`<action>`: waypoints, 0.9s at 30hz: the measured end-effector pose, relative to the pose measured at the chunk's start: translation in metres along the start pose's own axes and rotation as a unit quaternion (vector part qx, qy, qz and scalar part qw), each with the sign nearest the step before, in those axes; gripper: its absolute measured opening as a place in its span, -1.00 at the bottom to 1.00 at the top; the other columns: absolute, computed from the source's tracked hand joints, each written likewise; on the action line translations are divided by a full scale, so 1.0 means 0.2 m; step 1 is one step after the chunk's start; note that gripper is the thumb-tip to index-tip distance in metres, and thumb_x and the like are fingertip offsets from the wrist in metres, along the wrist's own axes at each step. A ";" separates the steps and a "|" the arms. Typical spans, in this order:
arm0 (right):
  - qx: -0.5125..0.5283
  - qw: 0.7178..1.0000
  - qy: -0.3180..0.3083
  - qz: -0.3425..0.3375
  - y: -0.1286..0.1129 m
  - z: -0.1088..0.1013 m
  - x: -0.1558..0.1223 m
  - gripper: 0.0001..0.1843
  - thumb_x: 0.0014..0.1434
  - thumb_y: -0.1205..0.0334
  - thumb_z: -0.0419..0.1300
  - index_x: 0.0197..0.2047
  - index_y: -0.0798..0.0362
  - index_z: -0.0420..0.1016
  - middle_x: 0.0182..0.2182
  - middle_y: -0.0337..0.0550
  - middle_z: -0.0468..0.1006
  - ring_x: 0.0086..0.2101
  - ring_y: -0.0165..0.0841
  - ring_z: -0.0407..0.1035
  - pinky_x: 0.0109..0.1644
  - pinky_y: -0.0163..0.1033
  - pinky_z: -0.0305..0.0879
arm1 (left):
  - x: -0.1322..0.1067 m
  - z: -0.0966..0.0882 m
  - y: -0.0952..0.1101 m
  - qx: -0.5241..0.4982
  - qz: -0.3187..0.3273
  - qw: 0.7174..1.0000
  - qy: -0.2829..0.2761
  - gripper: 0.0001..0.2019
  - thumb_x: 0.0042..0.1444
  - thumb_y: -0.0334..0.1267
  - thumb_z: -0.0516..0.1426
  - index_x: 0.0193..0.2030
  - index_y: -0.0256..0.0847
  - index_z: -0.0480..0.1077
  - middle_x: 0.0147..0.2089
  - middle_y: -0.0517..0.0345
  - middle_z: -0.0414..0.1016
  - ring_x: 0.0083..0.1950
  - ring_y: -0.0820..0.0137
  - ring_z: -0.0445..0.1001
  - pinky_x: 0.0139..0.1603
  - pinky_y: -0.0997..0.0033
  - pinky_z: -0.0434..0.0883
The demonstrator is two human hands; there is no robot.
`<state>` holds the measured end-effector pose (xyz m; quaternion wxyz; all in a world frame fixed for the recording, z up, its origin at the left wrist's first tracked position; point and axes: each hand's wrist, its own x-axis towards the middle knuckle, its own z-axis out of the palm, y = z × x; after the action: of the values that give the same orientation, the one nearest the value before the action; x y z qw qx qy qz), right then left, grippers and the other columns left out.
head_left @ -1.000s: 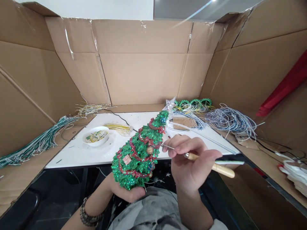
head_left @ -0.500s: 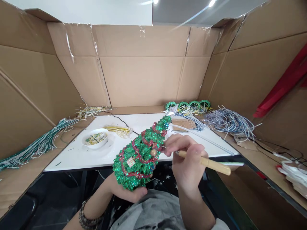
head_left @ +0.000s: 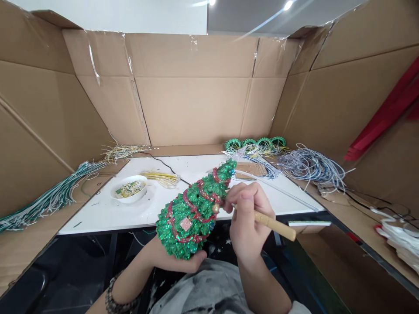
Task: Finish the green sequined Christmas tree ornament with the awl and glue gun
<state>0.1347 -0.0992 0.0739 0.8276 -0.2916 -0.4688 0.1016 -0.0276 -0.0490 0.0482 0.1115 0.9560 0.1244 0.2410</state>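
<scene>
A glittery green Christmas tree (head_left: 186, 216) with red garland, a pale square ornament and a gold ball leans to the right over my lap. My left hand (head_left: 178, 258) grips it from below, the thumb showing at its base and the other fingers hidden behind. My right hand (head_left: 250, 218) is closed round a tan-handled tool (head_left: 275, 224), perhaps an awl. The tool's thin tip points at the tree's right side, close to the gold ball, and the fingertips are up against the branches. Whether the tip enters the tree I cannot tell.
On the white table (head_left: 196, 163) stand a white bowl (head_left: 129, 198) of short wire bits and a bundle of yellow wires (head_left: 160, 178). Green rings (head_left: 255, 144) and coiled wires (head_left: 312, 168) lie at the back right. Green-white wires (head_left: 62, 192) lie left. Cardboard walls surround the table.
The tree has turned slightly and shifted a little right. My right hand has moved left, bringing the tool closer to the tree's side.
</scene>
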 end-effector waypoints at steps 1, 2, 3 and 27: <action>-0.004 1.000 0.005 0.001 0.01 0.00 0.00 -0.65 0.37 0.13 0.10 -0.47 0.03 0.27 -0.59 -0.36 0.30 -0.56 -0.51 0.22 -0.51 -0.35 0.12 | 0.00 0.01 0.00 0.019 0.020 0.999 0.016 -0.87 0.09 -0.19 0.09 -0.41 -0.10 0.42 -0.45 0.22 0.56 -0.29 0.32 0.53 0.21 0.27 0.44; -0.005 1.000 0.013 0.002 0.01 0.00 -0.01 -0.65 0.37 0.14 0.09 -0.47 0.03 0.29 -0.58 -0.36 0.30 -0.55 -0.51 0.22 -0.51 -0.35 0.13 | 0.01 0.02 0.01 0.038 0.038 0.998 0.035 -0.85 0.12 -0.20 0.06 -0.37 -0.12 0.43 -0.42 0.20 0.58 -0.28 0.32 0.53 0.21 0.26 0.44; -0.003 1.000 0.024 0.004 0.02 0.01 -0.01 -0.64 0.37 0.14 0.09 -0.47 0.03 0.30 -0.58 -0.35 0.31 -0.55 -0.51 0.23 -0.51 -0.36 0.13 | 0.01 0.02 0.01 0.052 0.048 0.996 0.056 -0.83 0.15 -0.19 0.05 -0.33 -0.13 0.44 -0.40 0.18 0.59 -0.26 0.31 0.54 0.21 0.25 0.45; 0.026 0.995 0.101 0.008 0.07 0.06 -0.04 -0.61 0.37 0.15 0.09 -0.51 0.04 0.33 -0.58 -0.34 0.30 -0.53 -0.50 0.22 -0.51 -0.38 0.14 | 0.00 0.09 0.03 0.099 0.009 0.989 0.109 -0.78 0.16 -0.14 0.05 -0.43 -0.09 0.44 -0.50 0.28 0.51 -0.45 0.39 0.44 -0.21 0.39 0.56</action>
<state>0.1223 -0.0872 0.0648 0.8769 -0.2826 -0.3782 0.0899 -0.0187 -0.0571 0.0346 0.0003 0.9314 0.1503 0.3314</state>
